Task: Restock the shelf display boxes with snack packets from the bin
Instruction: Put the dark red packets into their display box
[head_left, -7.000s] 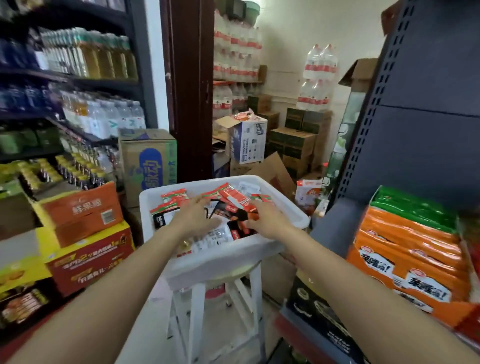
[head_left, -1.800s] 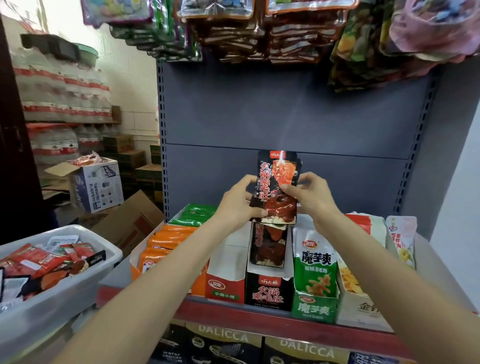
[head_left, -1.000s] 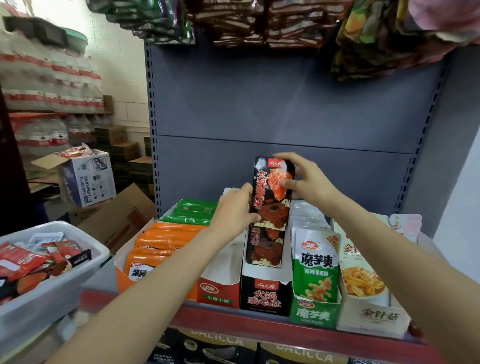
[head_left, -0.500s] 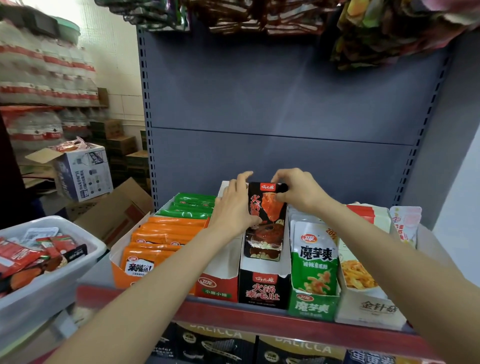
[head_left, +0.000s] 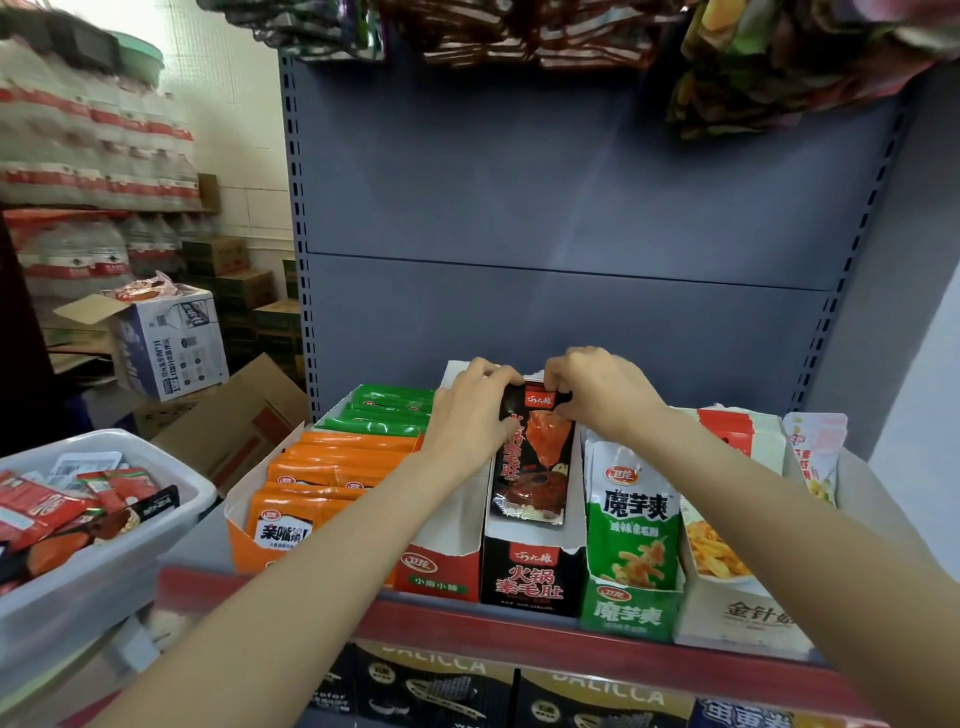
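Note:
A black snack packet with a red picture leans inside the black display box on the shelf. My left hand grips the packet's top left corner. My right hand pinches its top right edge. The white bin at the left holds several red and black packets.
Neighbouring display boxes line the red-edged shelf: an orange one with green packs behind, a red-and-white one, a green one, a white one. Bagged snacks hang overhead. Cartons and water bottles are stacked at the left.
Both hands have lowered the black packet from in front of the grey back panel down into the black display box. The view has tilted slightly downward.

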